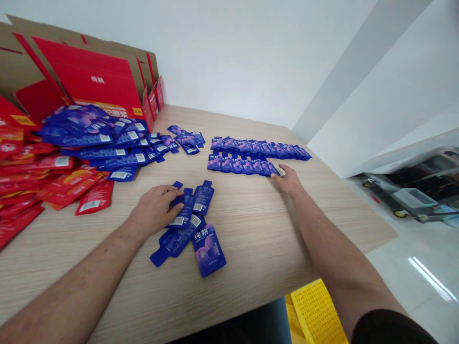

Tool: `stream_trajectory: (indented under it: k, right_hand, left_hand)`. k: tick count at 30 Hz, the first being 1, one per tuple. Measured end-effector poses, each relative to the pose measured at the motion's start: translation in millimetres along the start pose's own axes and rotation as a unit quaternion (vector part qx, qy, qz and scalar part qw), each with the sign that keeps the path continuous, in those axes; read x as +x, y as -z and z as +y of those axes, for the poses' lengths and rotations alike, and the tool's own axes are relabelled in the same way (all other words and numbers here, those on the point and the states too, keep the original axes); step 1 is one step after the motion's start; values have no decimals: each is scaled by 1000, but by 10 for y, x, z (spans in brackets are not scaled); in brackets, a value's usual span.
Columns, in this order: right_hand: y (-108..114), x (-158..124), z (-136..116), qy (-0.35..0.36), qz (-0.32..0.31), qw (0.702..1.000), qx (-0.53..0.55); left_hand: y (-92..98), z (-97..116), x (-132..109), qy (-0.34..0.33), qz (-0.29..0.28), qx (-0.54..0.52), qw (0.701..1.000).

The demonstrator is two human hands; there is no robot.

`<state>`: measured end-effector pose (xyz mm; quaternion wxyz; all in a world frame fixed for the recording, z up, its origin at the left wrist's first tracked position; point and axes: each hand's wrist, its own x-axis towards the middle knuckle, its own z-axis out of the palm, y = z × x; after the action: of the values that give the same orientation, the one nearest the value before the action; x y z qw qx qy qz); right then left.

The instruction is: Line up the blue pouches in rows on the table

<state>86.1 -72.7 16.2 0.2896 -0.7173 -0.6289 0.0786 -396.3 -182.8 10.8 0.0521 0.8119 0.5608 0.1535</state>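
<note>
The left hand (154, 212) lay over a loose cluster of blue sachets (188, 224) on the wooden bench (244, 248), its grip curled down on them, though whether it pinched any was unclear. The right hand (289, 181) had its grip spread, fingertips touching the end of a lined-up sachet row (240, 166), just below a second row (260, 148). A heap of blue sachets (96, 138) lay beside red sachets (53, 181) at far left.

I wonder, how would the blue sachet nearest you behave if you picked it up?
The blue sachet looks thin and flexible, so probably light and slightly bendy. Its glossy film may slide against others, and lying flat it seems unlikely to roll.
</note>
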Motion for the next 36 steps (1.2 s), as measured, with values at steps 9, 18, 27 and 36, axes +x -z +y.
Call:
stream_trajectory:
  k: [9,18,27,36]
  right_hand:
    - [144,-1741,-893,79,-160,976,122]
    - [-96,-2698,-1767,107,-229,967,34]
    - [-242,-2645,-1937,82,-216,972,34]
    - [-315,-2691,-2056,111,-210,971,-30]
  left_hand:
    - [24,63,7,9,-13,12,1000]
    - [44,93,11,16,-18,15,1000]
    - [36,90,5,12,-6,8,1000]
    - [33,93,3,8,-1,7,1000]
